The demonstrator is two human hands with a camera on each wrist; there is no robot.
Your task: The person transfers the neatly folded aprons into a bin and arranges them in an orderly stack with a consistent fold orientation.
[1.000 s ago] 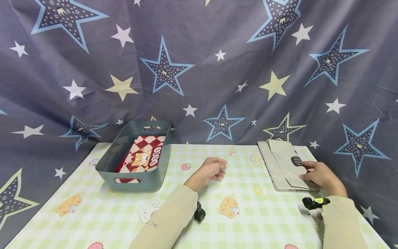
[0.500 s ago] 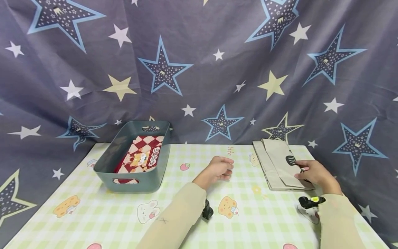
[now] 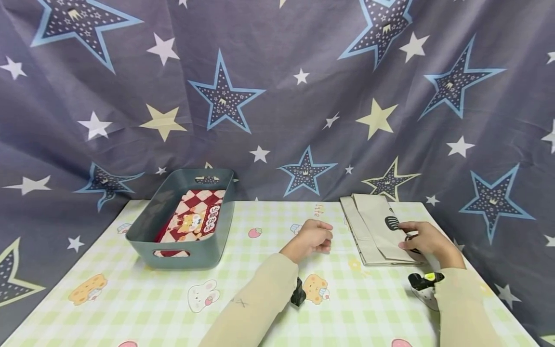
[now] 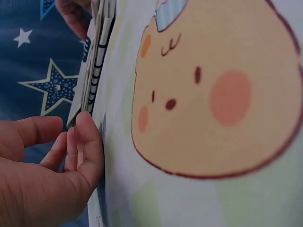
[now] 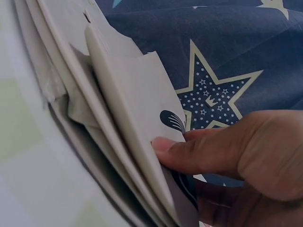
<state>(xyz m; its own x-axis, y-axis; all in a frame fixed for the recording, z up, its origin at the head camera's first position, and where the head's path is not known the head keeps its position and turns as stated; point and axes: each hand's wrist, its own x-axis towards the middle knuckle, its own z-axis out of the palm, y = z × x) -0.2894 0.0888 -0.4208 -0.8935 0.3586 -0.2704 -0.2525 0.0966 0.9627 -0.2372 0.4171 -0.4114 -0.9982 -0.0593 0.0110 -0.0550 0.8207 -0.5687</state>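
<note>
A folded cream cloth (image 3: 377, 226) with black print lies in stacked layers at the right of the table. My right hand (image 3: 427, 241) reaches over its right side, pinching the top layer by the black print. In the right wrist view the thumb (image 5: 168, 149) presses on the upper flap, and the other fingers are partly hidden behind it. My left hand (image 3: 311, 237) hovers to the left of the cloth, fingers loosely curled, with nothing in it. In the left wrist view its fingertips (image 4: 85, 120) overlap the near end of the folded layers (image 4: 97, 61).
A grey-green plastic basket (image 3: 182, 253) with handle holes stands at the back left. Inside it lies a red-and-white checkered packet (image 3: 195, 212) with a cartoon animal on it. Behind the table (image 3: 143, 308) hangs a star-printed curtain (image 3: 260, 38).
The folded cloth has slid left across the table together with my right hand. My left hand has moved right, closer to it. The basket has stayed put, the view turning slightly.
</note>
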